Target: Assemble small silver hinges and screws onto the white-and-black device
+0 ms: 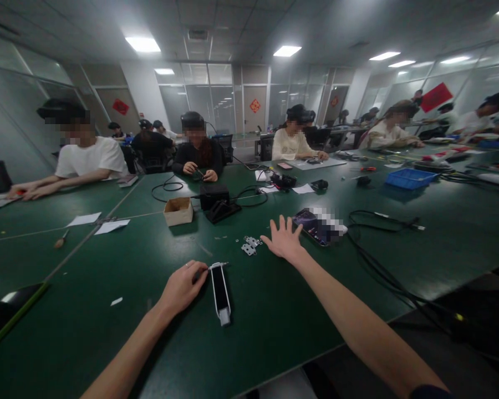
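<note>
My left hand is closed, thumb and forefinger pinched at the left end of a thin rod that crosses the top of a long white-framed device. The device has a black middle and a pale block at its near end, and it lies on the green table. Fingers spread wide, my right hand reaches flat over the table and holds nothing. Just left of it lie several small grey metal plates with holes and a tiny ring. Beyond its fingertips, to the right, is a dark flat package, partly blurred out.
A small cardboard box stands ahead, beside a black boxy device. Black cables run along the right side. A blue tray sits farther right. A brush and papers lie left. Several co-workers sit across the table.
</note>
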Tool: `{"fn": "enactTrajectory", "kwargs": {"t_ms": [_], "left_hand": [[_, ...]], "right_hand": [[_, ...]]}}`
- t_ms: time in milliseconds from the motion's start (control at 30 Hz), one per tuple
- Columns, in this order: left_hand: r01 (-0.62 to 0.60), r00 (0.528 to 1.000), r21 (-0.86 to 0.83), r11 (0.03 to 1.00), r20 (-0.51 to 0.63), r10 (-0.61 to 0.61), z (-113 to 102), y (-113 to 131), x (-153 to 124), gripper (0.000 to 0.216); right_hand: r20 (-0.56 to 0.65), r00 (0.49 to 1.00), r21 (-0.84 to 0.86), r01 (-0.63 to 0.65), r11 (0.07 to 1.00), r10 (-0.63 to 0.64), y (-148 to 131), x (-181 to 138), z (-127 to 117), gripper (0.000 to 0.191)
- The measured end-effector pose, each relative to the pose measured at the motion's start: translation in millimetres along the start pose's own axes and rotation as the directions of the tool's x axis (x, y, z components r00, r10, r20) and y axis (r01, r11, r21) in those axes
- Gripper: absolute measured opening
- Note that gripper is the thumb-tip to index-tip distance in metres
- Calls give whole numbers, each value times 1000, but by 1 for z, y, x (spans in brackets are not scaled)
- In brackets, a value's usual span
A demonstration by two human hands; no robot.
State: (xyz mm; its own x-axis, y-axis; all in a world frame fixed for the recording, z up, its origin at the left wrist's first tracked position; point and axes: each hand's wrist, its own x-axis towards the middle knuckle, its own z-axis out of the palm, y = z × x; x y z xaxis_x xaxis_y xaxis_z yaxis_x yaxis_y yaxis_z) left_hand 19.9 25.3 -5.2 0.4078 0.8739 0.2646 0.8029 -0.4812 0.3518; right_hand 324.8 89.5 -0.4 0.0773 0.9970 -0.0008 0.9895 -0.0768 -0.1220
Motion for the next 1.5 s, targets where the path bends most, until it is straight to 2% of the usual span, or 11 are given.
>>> {"fn": "enactTrajectory", "kwargs": {"t_ms": [200,400,600,867,1133,1333,1500], "left_hand": [[16,1000,-6,1000,9,-16,-2,2,0,27],[19,1000,-4,1000,9,-19,-3,4,-1,26],[11,1000,-11,1000,11,-11,-3,3,-1,25],[8,1000,-20,1000,14,-8,-1,3,-1,25],[-6,1000,2,1000,-5,6,2,1,-4,20],[-12,1000,-18,1000,-6,12,3,0,-4,19],[8,1000,-21,1000,-3,-8,0,4,-5,19]], "right_hand": [[-43,987,5,155,988,-154,-22,-13,4,72],[-118,959,8,261,965,-259,-26,-14,10,61],[-176,924,-30,340,940,-339,-30,-19,0,47],[-150,862,-7,489,872,-485,-35,-19,-5,29],[-158,880,173,471,865,-447,-34,-16,-3,25],[-353,871,273,444,853,-341,-14,-2,-5,25],[-375,901,382,363,850,-216,5,13,1,26]]}}
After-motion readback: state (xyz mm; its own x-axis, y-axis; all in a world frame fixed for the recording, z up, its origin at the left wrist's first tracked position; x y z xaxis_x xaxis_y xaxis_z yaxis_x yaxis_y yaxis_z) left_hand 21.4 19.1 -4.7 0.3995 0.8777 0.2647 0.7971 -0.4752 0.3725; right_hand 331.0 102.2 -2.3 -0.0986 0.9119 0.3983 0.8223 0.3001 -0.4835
